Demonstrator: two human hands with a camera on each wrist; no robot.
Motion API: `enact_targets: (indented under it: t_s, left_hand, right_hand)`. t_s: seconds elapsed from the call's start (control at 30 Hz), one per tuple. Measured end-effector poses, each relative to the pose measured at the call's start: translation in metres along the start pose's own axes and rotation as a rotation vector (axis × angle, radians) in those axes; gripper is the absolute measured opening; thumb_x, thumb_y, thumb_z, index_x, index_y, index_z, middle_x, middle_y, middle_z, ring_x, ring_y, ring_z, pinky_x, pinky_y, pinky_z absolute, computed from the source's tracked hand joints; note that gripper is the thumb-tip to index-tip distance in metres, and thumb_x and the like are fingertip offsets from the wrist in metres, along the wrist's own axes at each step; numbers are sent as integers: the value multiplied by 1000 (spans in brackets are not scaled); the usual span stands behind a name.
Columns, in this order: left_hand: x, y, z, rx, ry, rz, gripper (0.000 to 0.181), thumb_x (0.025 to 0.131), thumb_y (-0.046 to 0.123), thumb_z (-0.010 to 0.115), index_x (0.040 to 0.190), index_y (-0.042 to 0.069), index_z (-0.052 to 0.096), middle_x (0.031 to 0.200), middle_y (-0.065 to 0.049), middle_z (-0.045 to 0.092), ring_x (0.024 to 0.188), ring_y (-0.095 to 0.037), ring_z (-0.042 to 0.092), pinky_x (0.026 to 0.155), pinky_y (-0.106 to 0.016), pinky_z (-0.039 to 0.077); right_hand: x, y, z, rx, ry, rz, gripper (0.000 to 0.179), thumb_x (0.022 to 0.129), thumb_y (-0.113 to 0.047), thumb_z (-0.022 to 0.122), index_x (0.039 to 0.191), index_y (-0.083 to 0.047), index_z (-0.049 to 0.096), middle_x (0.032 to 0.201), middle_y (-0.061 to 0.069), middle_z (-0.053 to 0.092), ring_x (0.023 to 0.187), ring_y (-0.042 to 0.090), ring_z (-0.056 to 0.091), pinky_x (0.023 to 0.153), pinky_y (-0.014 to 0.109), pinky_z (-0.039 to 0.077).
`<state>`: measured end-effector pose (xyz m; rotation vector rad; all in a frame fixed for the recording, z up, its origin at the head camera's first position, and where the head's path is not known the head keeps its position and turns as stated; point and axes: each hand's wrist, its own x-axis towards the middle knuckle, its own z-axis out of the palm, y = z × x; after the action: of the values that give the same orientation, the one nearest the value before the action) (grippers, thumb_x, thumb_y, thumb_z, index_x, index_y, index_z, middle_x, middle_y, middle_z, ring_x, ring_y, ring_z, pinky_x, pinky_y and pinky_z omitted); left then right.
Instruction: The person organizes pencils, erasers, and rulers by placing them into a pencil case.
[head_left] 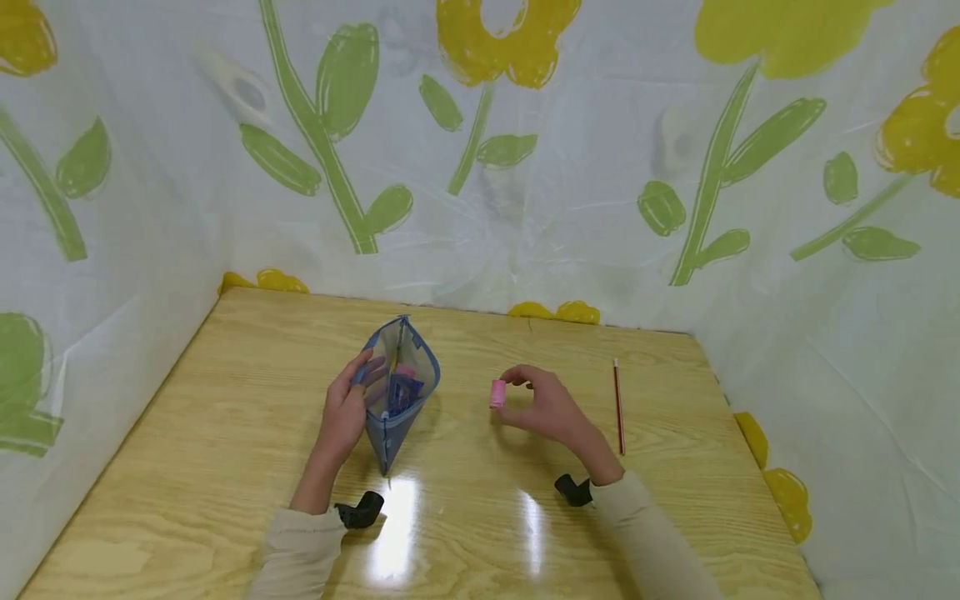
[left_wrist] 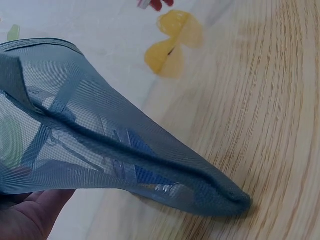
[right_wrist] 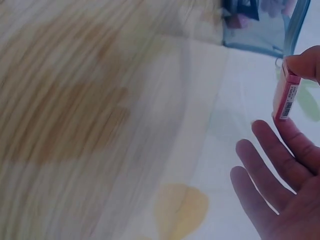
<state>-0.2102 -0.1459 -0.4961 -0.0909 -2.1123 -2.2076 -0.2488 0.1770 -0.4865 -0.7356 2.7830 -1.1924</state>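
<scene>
A blue mesh zip pouch (head_left: 387, 433) stands unzipped on the table, its mouth spread wide. My left hand (head_left: 345, 414) grips its left side, and the fingers show through the mesh. Inside lie a dark blue item (head_left: 403, 392), something pink and something yellow, too unclear to name. To the right of the pouch, my right hand (head_left: 551, 410) pinches a small pink block (head_left: 497, 393) between thumb and index finger, held up off the table. In the right wrist view the pink block (right_wrist: 287, 95) bears a barcode label, and the other fingers are spread away from it.
A dark red pencil (head_left: 618, 408) with a white end lies on the wooden table (head_left: 187, 433), right of my right hand. White sheeting (head_left: 525, 233) with printed flowers borders the table at the back and both sides.
</scene>
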Motion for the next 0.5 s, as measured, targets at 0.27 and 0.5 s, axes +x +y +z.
enact_targets:
  t_s: [0.27,0.5]
  left_hand:
    - [-1,0,2,-3,6,8,55,103,-5,19,157,-4,28,152,-30,43,142,-44,43,114,-54,41]
    - [-1,-1,2,-12,-4,15,55,102,-5,18,157,-6,27,152,-30,41,142,-45,42,115,-53,40]
  right_hand:
    - [10,-16,15,16,5,-61,41,81,-18,83,119,-12,67,114,3,68,110,37,63,93,58,53]
    - [25,-40,15,0,14,-112,41,81,-25,84,117,-13,68,112,0,70,105,33,64,88,52,56]
